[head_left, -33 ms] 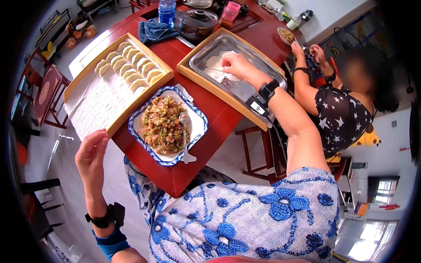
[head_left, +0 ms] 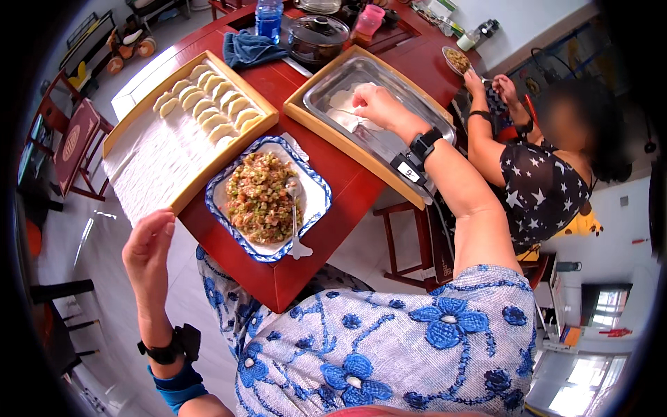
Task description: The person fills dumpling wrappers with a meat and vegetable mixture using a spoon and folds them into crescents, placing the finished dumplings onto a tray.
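Right hand [head_left: 385,110]: fingers curled downward, thumb side close against them, over the white dough wrappers [head_left: 340,101]. The wrappers lie beneath and just left of these fingers, in a metal tray [head_left: 365,69] set inside a wooden frame [head_left: 347,154]. The fingertips are partly hidden; from my position I cannot tell whether they pinch a wrapper.

Left hand [head_left: 146,243]: fingers bent, tips drawn near the thumb, with nothing visible between them. The tips are just beside the near corner of a wooden tray [head_left: 226,163]; contact cannot be confirmed. Beyond these fingers, rows of folded dumplings [head_left: 219,104] occupy the tray's far part.

Between both sets of fingers, on the red counter [head_left: 333,208], stands a bowl [head_left: 317,201] of chopped filling [head_left: 260,198]. A spoon [head_left: 294,215] rests in it; filling covers part of the bowl's interior.
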### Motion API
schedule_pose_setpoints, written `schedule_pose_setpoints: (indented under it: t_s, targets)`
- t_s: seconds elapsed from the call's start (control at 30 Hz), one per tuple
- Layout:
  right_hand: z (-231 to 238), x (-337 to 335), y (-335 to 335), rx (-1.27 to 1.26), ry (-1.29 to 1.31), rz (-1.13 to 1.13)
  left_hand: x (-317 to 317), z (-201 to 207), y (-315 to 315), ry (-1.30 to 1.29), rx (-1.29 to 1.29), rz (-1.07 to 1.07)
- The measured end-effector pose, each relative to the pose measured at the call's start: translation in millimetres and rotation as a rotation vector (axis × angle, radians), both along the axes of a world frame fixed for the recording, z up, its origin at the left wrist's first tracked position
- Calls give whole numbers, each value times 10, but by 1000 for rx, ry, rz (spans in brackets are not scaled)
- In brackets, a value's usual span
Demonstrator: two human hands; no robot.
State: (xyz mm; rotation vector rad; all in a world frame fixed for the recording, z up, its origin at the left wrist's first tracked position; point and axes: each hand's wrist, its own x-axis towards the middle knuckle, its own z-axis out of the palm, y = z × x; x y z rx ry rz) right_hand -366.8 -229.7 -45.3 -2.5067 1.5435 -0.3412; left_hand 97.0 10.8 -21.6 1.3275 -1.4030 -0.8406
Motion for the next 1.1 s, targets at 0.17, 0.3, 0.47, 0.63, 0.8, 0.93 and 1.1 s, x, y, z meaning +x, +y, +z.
schedule_pose_setpoints:
  t_s: [0.17, 0.3, 0.47, 0.63, 0.8, 0.93, 1.1]
  targets:
    - [-116, 25, -42, -87, 192, 31, -106, -72, 216, 91, 32, 9]
    - [-26, 94, -16, -87, 131, -22, -324, -49, 204, 249, 113, -69]
    - [431, 220, 243, 665, -965, -347, -668, 88, 152, 575, 398, -310]
    - [847, 1004, 992, 637, -1025, 33, -1138, 150, 47, 1055, 514, -446]
    - [809, 1621, 1878, 11, -430, 703, -1186, 32, -47, 1300, 458, -433]
    - [595, 1387, 2038, -300, -554, 520, -1089, -14, 142, 1262, 337, -188]
    - [65, 1076, 2403, -373, -168, 510, -711, -171, 256, 1206, 283, 47]
